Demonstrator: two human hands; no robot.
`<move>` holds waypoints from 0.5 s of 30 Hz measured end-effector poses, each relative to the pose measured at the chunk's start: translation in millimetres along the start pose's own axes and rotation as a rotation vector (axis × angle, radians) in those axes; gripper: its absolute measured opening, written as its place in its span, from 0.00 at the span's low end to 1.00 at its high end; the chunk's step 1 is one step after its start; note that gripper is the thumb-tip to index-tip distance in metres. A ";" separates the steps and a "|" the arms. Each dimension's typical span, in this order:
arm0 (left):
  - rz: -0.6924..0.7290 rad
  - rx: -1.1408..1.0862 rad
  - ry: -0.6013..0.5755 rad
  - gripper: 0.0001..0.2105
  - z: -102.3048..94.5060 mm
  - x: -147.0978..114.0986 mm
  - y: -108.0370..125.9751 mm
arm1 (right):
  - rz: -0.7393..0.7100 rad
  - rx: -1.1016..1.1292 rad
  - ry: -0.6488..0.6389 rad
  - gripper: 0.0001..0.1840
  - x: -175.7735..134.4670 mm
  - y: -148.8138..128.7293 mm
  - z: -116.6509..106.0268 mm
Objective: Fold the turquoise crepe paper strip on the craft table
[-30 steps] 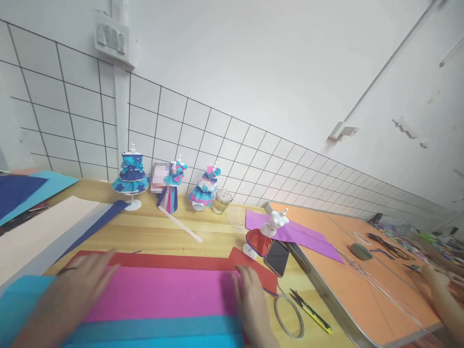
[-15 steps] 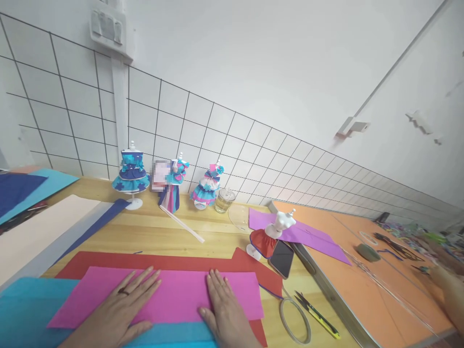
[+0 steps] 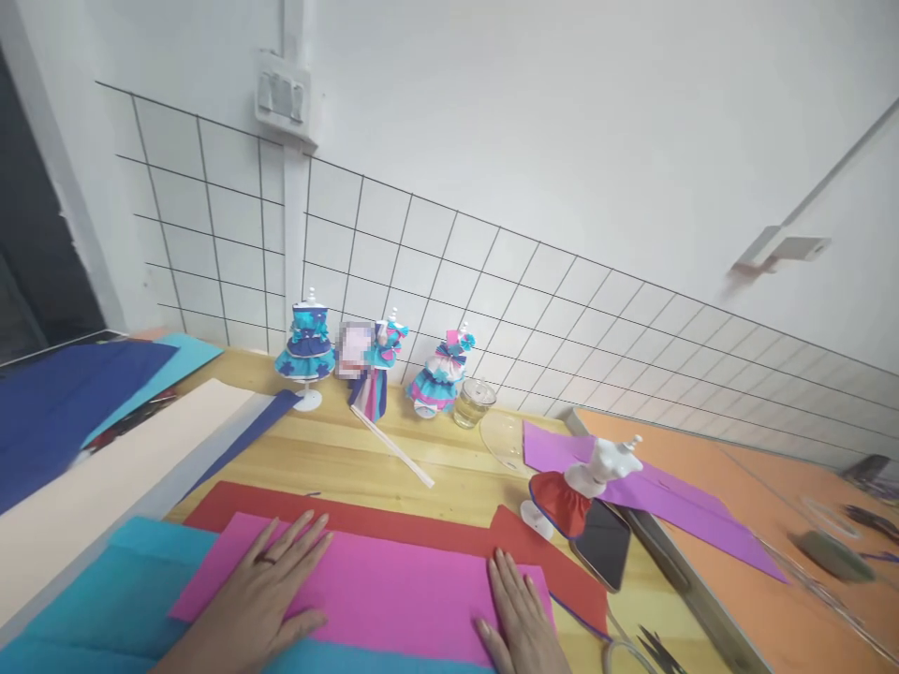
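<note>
Pressing flat, the left hand (image 3: pixel 271 599) and right hand (image 3: pixel 520 622) rest fingers spread and gripping nothing on a pink sheet (image 3: pixel 393 585) at a wooden bench (image 3: pixel 372 459).

Under the palms lies the pink sheet, atop a red sheet (image 3: pixel 393 520) beyond the fingertips and a teal sheet (image 3: pixel 91 599) beside the left thumb. Uneven pressure could likely skew or crease it; a phone (image 3: pixel 602 543) and red-skirted mannequin (image 3: pixel 572 482) sit just past the right fingers.
</note>
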State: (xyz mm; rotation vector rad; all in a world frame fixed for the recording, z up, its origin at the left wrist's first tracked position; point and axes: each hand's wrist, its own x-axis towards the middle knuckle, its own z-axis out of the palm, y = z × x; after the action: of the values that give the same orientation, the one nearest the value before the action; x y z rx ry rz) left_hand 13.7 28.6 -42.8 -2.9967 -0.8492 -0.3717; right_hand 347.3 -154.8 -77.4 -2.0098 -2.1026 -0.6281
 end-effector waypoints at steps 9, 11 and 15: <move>-0.114 -0.004 0.008 0.26 6.7 -4.0 -8.6 | 0.079 0.111 -0.148 0.33 -3.3 4.6 1.2; -0.117 -0.021 0.020 0.26 6.5 -4.8 -8.5 | 0.159 0.189 -0.280 0.28 9.1 1.9 -19.1; -0.114 -0.064 0.011 0.26 0.2 -3.9 -7.1 | 0.307 0.317 -0.352 0.18 46.1 -1.1 -54.8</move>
State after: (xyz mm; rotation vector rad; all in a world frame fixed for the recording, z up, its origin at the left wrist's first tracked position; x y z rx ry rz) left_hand 6.9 32.6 -44.3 -3.0089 -1.0296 -0.4250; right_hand 333.4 -135.1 -9.9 -2.3035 -1.8433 0.1112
